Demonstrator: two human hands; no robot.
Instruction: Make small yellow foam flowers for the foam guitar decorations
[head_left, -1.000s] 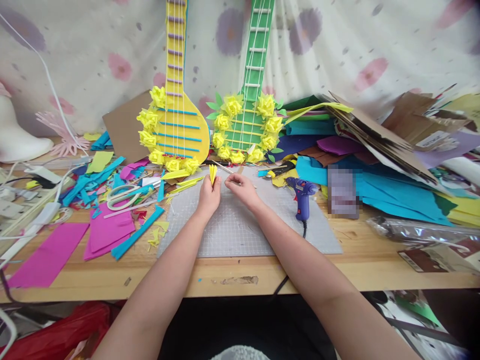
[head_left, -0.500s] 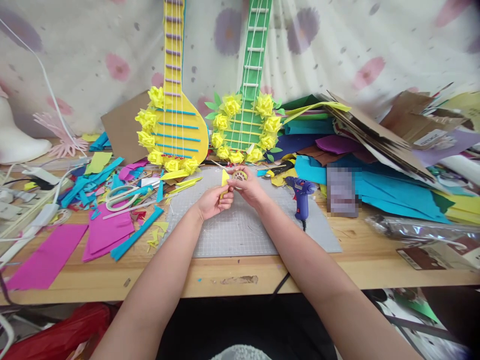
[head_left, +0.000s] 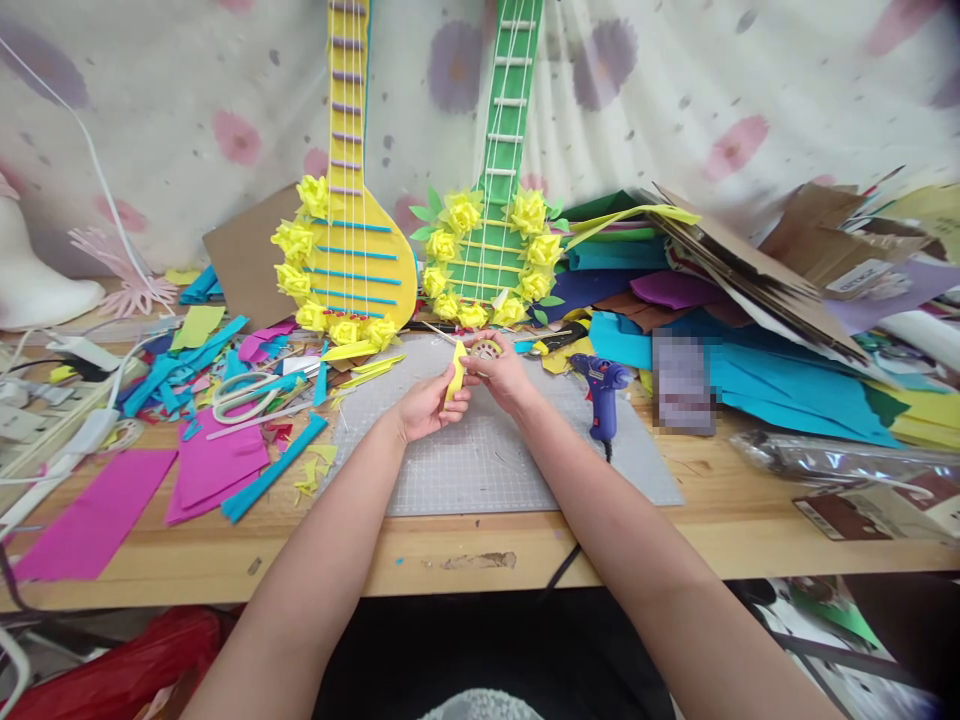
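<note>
Above the grey cutting mat (head_left: 465, 470), my left hand (head_left: 426, 408) pinches a folded yellow strip of crepe paper (head_left: 454, 374) that stands upright between thumb and fingers. Close against it, my right hand (head_left: 504, 370) is closed round a small tape roll (head_left: 486, 350) with a yellow rim and a patterned core. The fingertips of both hands meet or nearly meet beside the strip; exactly where they touch is hidden. A blue glue gun (head_left: 602, 392) lies on the mat, right of my right hand.
A yellow paper guitar (head_left: 367, 260) and a green one (head_left: 487, 240), both edged with yellow paper flowers, lean at the back. Scissors (head_left: 244, 398), pink paper (head_left: 105, 515) and scraps lie left. Blue sheets (head_left: 795, 390) and cardboard (head_left: 765, 270) pile up on the right.
The yellow strip has shifted slightly right and turned, so more of it shows above my left hand. My right hand still holds the tape roll, moved very slightly.
</note>
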